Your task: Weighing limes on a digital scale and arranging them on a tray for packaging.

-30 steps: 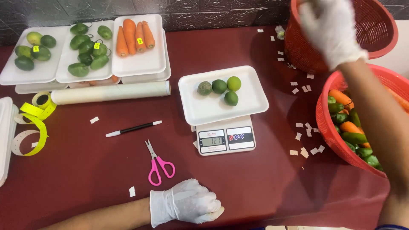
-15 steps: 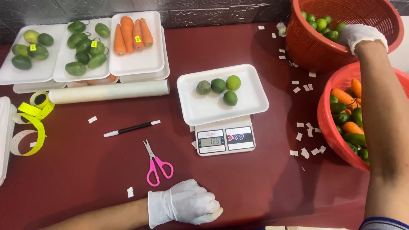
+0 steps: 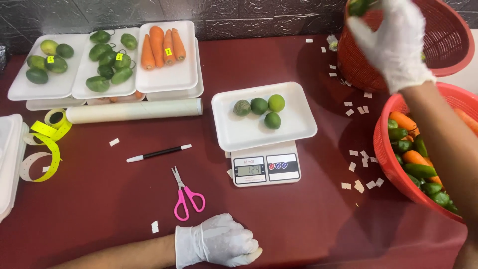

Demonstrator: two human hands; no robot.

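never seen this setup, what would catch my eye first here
Most striking are the two red baskets at the right edge, with the gloved right hand raised over the far one, pinching a green fruit. At the middle, a white tray with four limes sits on a small scale. Far left, bright carrots lie on a white tray, and pink scissors lie near the gloved left hand.

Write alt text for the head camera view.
A gloved right hand lifts a green fruit from a red basket, beside a white tray of four limes on a scale. The gloved left hand rests on the maroon table.
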